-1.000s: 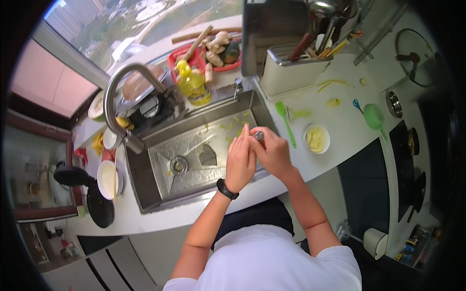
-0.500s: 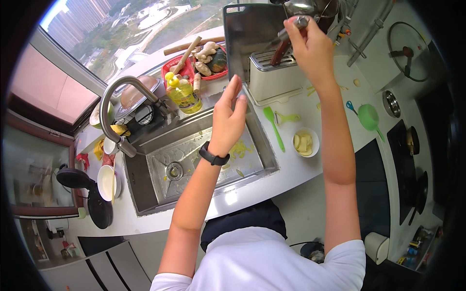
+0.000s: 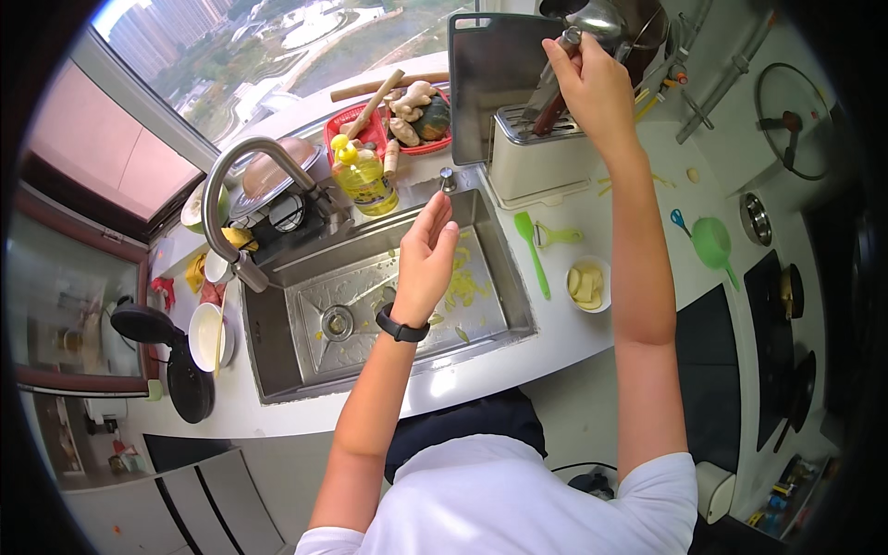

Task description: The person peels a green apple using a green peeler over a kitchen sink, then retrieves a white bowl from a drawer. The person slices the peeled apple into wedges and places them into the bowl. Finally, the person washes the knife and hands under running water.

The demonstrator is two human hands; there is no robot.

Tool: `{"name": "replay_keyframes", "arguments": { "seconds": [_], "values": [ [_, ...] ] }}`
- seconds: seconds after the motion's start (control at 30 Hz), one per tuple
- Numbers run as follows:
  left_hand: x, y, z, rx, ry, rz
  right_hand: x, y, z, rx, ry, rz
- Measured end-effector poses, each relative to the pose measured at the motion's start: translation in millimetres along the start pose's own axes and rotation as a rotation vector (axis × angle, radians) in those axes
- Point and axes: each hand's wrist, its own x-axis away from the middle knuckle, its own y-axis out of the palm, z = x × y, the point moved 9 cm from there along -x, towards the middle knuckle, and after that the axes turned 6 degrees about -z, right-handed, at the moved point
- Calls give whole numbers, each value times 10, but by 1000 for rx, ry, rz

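Note:
My right hand (image 3: 587,81) is closed around the grey handle of a knife (image 3: 548,91). Its blade points down at the slotted metal top of a cream knife block (image 3: 529,166); I cannot tell how far it sits in a slot. Beside the blade, a reddish-brown handle (image 3: 551,115) sticks up from the block. Over the sink (image 3: 305,356), my left hand (image 3: 427,264) hangs with straight fingers and nothing in it, a black band on the wrist. Peel scraps (image 3: 467,287) lie on the sink floor below.
A dark cutting board (image 3: 481,83) stands behind the block. Right of the sink are a green spatula (image 3: 534,254), a peeler (image 3: 560,235) and a bowl of pale slices (image 3: 587,283). A curved faucet (image 3: 211,203) and a yellow soap bottle (image 3: 365,180) stand along the back.
The view has shifted slightly. My left hand has come down and nearer over the sink. My right hand stays on the knife, whose blade now points more steeply down at the block.

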Motion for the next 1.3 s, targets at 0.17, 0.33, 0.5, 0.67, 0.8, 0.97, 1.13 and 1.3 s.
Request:
{"name": "replay_keyframes", "arguments": {
  "seconds": [0.17,0.33,0.5,0.67,0.8,0.97,1.13,1.3],
  "values": [
    [131,-207,-63,-6,-51,44,-42,298,115,7,6,-86],
    [236,-383,-156,6,-93,87,-20,914,604,54,110,-229],
    [307,-441,-283,3,-122,82,238,1378,941,-31,307,-390],
    [375,-497,-372,22,-132,101,369,1326,829,-234,348,-267],
    [455,-618,-229,-106,-26,202,600,1194,288,-278,172,-124],
    [665,-748,155,-540,347,382,2034,1368,-561,-548,83,-9],
    [1123,-1462,-1421,-825,-228,324,3812,2941,-424,-223,58,-964],
    [1660,-1412,-1940,-660,-430,70,4216,2903,-790,-467,108,-1017]
  ]
}}
